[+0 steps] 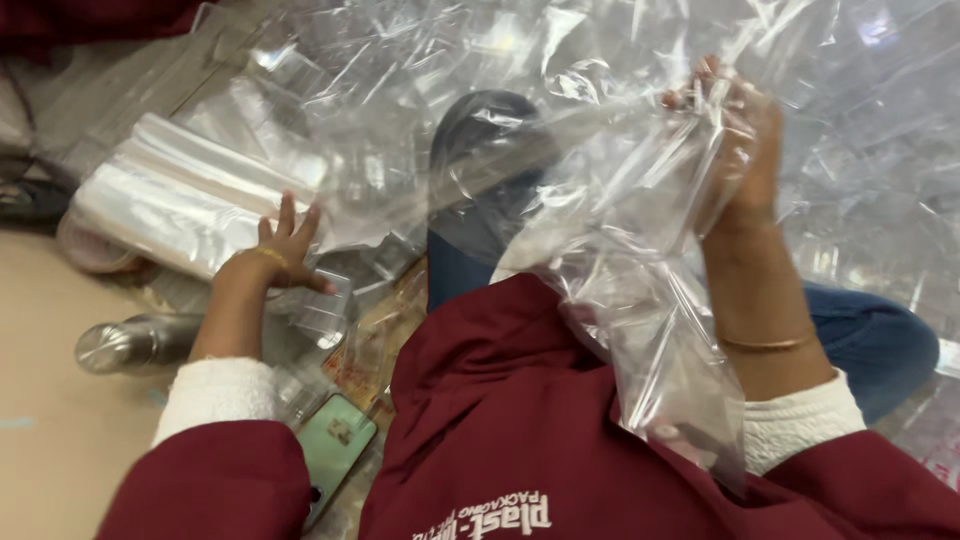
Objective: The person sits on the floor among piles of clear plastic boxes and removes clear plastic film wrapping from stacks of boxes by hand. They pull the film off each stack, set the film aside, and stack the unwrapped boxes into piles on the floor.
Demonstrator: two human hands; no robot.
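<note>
At the far left a metal bottle (135, 342) lies on the floor (50, 440), with a stack of folded clear bags (175, 195) above it. The left hand (283, 248) reaches down beside that stack, fingers spread wide, holding nothing. A green phone (335, 440) lies near the left sleeve. Further right, the right hand (735, 150) is raised and clenched around a crumpled clear plastic bag (640, 300), which hangs over the lap.

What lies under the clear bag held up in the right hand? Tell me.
Through the clear bag in the right hand show a dark shoe, a blue trouser leg and more clear plastic. The floor below is covered.
</note>
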